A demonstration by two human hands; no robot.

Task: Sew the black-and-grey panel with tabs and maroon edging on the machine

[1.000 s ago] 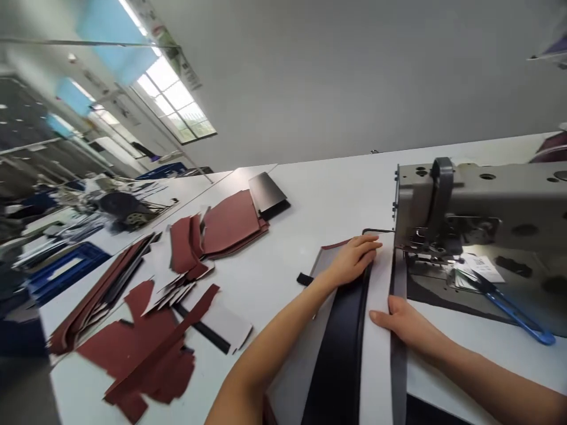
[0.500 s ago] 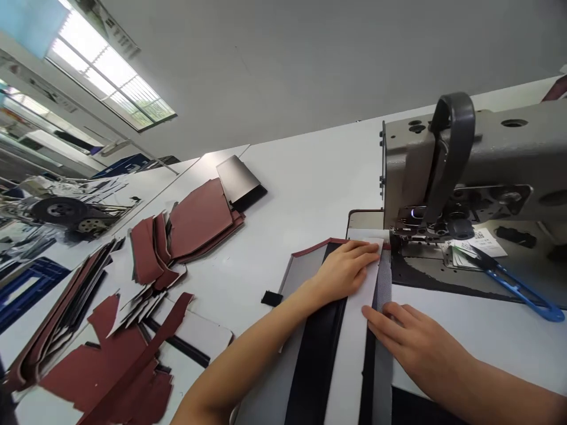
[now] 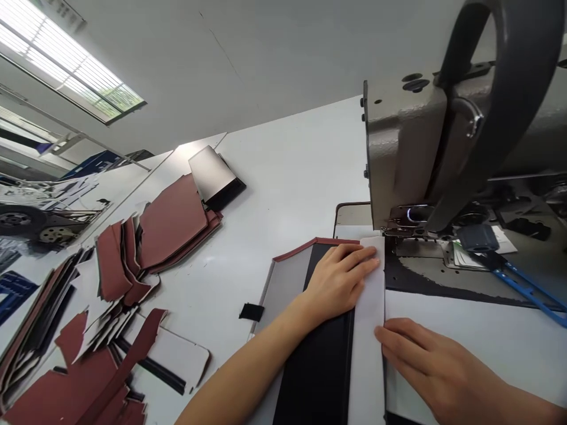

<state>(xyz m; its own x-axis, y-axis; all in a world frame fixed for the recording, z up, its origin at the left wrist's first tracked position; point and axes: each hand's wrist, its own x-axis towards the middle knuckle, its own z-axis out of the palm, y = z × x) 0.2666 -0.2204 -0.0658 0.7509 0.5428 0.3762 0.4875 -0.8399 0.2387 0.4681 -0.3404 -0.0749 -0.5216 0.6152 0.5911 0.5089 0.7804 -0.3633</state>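
Note:
A long panel lies under my hands, with grey lining (image 3: 286,283), a black band (image 3: 316,366), dark red top trim (image 3: 295,250) and a white strip (image 3: 367,348) along its right side. My left hand (image 3: 339,280) rests on the black band and white strip, palm down with fingers stretched out. Lower down, my right hand (image 3: 425,360) has its thumb and fingers closed on the strip's right edge. The strip's top end is just left of the needle area of the grey sewing machine (image 3: 407,136). The panel's underside is hidden.
Blue-handled thread snips (image 3: 527,289) and paper slips (image 3: 469,257) lie on the machine bed at right. Dark red cut pieces (image 3: 172,218) are stacked on the white table (image 3: 283,177) at left, a metal block (image 3: 215,174) touching them. More red scraps (image 3: 84,383) lie nearer.
My view has come closer to the machine. The grey mesh edge right of the white strip no longer shows; the strip now lies along the panel's right edge. My right hand has shifted slightly down.

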